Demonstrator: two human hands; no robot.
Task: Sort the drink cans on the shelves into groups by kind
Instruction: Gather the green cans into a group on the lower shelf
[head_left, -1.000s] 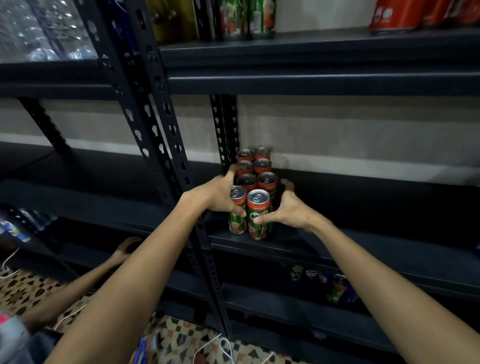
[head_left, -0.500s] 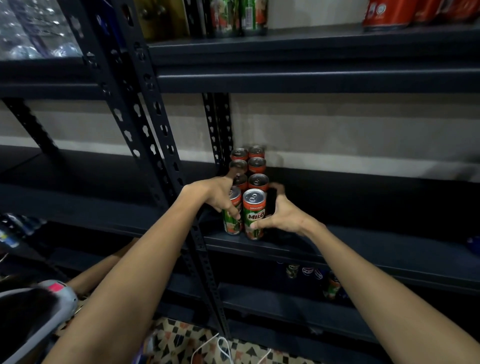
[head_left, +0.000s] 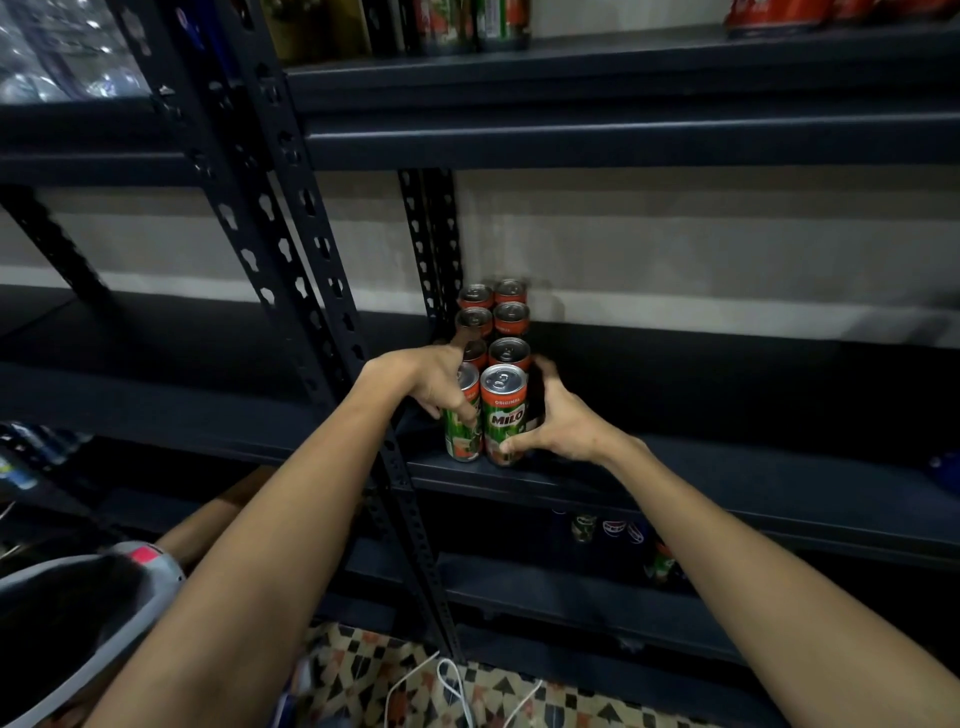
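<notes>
Standing on the middle shelf (head_left: 727, 499), against the rear upright (head_left: 434, 244): Milo cans (head_left: 493, 322) in two columns running front to back, all upright, tops silver.

Gripping the front left can (head_left: 462, 431): left hand (head_left: 434, 382), fingers curled around the can's left side and front, thumb side raised toward the cans behind.

Gripping the front right can (head_left: 503, 415) (label "MILO" facing the camera): right hand (head_left: 563, 423), thumb pressing low on the label, fingers wrapping around the far right side.

Touching side by side: both front cans, bases resting on the shelf near its front edge, directly ahead of the rest of the group.

Sitting on the top shelf (head_left: 623, 67): more green cans (head_left: 470, 23) at centre, red cans (head_left: 769, 13) at right.

Lying on the lower shelf (head_left: 571, 592), in shadow: several other cans (head_left: 613, 530), kinds not readable.

Showing at lower left: another person's arm (head_left: 208, 519) and a grey cap (head_left: 98, 603), above a patterned floor (head_left: 363, 675) with white cables (head_left: 447, 686).
</notes>
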